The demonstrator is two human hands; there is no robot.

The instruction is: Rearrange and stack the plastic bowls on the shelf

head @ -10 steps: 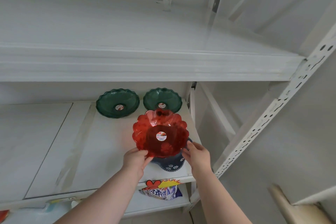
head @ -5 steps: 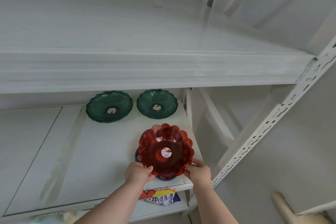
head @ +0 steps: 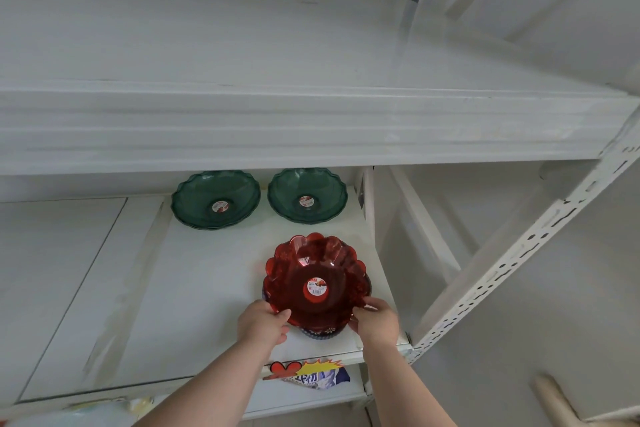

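A red scalloped plastic bowl with a round sticker inside rests on a dark blue flower-patterned bowl near the front right of the white shelf. My left hand grips the red bowl's near-left rim and my right hand grips its near-right rim. Two green scalloped bowls sit side by side at the back of the shelf, the left green bowl and the right green bowl. The left one looks like a stack.
A thick white upper shelf board overhangs the bowls. A perforated white upright and diagonal brace stand at the right. A colourful packet lies on the shelf below. A tan object sits at the bottom right.
Both hands have lowered the red bowl from its tilted, raised position down onto the dark blue bowl. The view has shifted slightly.
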